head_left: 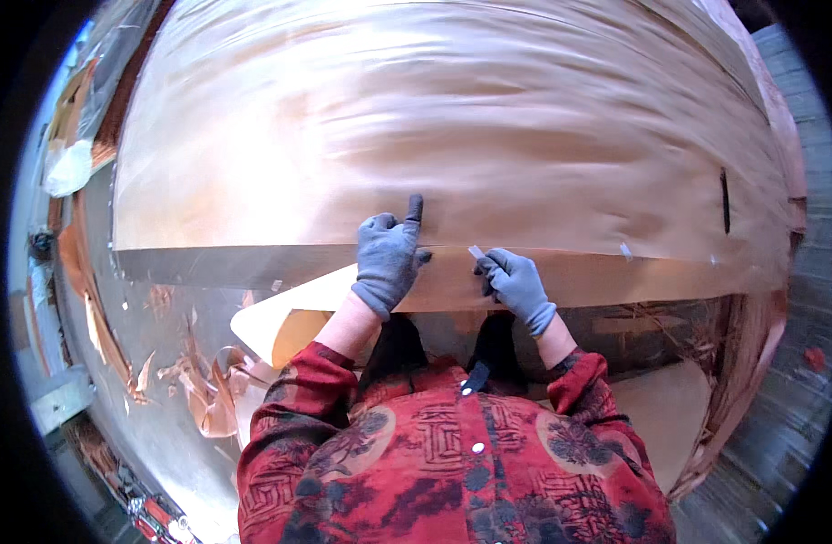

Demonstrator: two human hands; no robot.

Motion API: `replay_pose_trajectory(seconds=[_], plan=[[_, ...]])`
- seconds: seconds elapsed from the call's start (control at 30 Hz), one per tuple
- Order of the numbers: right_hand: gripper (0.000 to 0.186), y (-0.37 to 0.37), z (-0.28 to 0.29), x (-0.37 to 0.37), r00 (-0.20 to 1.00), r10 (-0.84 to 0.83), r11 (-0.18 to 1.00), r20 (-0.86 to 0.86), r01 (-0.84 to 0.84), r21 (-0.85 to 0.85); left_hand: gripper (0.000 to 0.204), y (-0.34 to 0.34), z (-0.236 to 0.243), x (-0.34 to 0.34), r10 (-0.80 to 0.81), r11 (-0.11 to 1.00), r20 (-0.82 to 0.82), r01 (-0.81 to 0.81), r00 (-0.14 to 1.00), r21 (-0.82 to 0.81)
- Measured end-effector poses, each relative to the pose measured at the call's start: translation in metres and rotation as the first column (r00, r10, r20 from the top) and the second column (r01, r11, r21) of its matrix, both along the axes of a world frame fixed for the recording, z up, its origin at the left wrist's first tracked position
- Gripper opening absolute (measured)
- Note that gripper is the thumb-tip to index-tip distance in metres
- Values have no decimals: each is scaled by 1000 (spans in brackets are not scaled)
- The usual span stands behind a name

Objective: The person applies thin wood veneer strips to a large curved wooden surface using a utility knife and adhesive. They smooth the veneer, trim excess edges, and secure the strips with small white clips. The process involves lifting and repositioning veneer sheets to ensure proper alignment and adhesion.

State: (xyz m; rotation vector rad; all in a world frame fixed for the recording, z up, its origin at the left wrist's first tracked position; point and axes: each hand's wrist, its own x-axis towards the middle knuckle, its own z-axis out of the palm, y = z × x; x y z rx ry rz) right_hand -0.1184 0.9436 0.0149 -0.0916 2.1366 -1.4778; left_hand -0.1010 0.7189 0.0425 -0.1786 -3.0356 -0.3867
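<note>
A broad, thin tan sheet, which looks like wood veneer, spreads before me with low ripples. My left hand, in a grey glove with dark fingertips, rests at the sheet's near edge. Its index finger points away over the sheet and the thumb stands apart; it holds nothing. Just to the right, my gloved right hand pinches a small pale strip of tape at the seam between the sheet and a narrower tan strip. Another short piece of tape sticks across that seam farther right.
A thin dark object lies on the sheet at the right. A curled tan piece hangs near my left forearm. Torn scraps litter the grey surface at left. Stacked sheets' ragged edges stand at right.
</note>
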Motion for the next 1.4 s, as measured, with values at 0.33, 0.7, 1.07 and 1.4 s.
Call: replay_pose_trajectory(seconds=[0.33, 0.7, 1.07, 1.4], plan=[[49, -61, 23, -6, 993, -120, 802, 1, 96, 590, 61, -3, -14, 8, -73, 997, -240, 62, 968, -51], [27, -50, 5, 24, 978, -113, 811, -173, 192, 553, 45, 20, -66, 7, -423, 897, -271, 443, 865, 12], [23, -49, 4, 121, 849, -420, 869, 321, 478, -126, 43, -13, -57, 23, -466, 876, -297, 482, 833, -23], [24, -139, 39, 117, 920, -334, 900, 207, 376, -221, 50, -256, -32, 100, -368, 915, -88, 343, 926, -214]])
